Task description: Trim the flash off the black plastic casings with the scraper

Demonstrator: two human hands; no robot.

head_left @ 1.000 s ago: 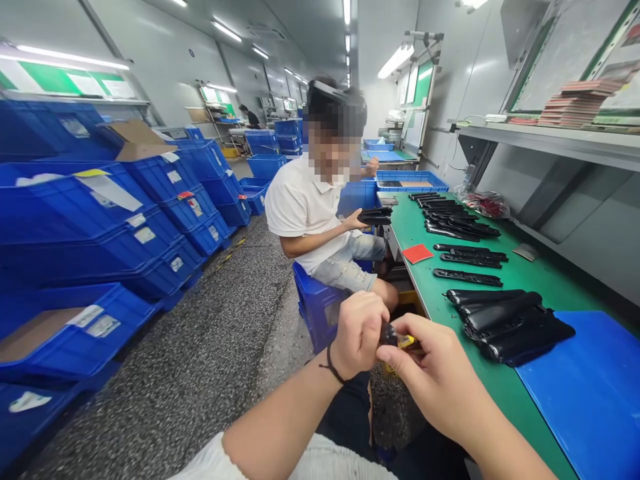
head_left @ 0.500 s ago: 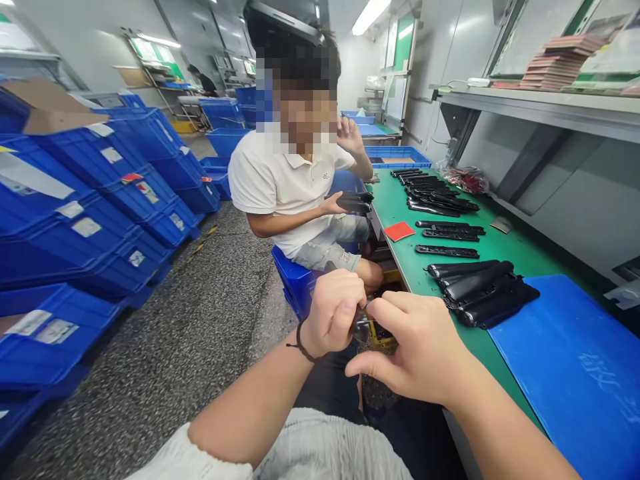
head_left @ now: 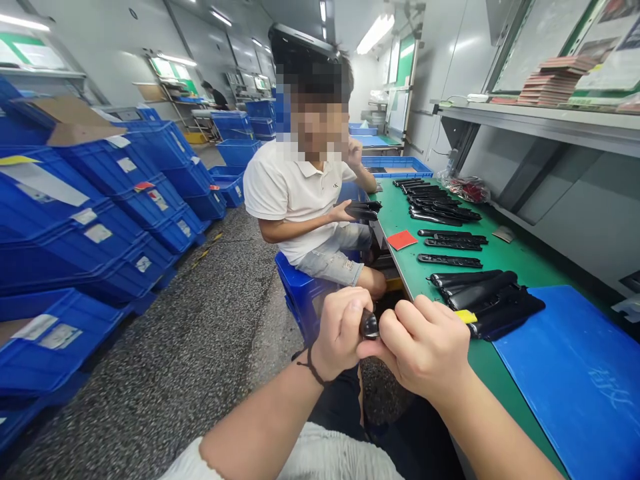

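My left hand (head_left: 345, 327) is closed around a glossy black plastic piece (head_left: 369, 325), whose rounded end pokes out past the fingers. Beside it, my right hand (head_left: 425, 343) is curled into a fist, its thumb stretched toward the black piece. A yellow handle end (head_left: 466, 316) sticks out behind the right knuckles; the rest of that tool is hidden in the fist. On the green table just beyond lies a pile of long black plastic parts (head_left: 480, 287).
A co-worker in a white shirt (head_left: 300, 193) sits opposite, holding black parts (head_left: 364, 211). More black parts (head_left: 435, 200), a red square (head_left: 401, 240) and a blue sheet (head_left: 575, 367) lie on the green table (head_left: 400, 267). Blue crates (head_left: 90, 227) are stacked left.
My right hand has closed from a looser pinch with the thumb apart, and a yellow handle end now shows behind it. The black piece's rounded end has come clearly into view.
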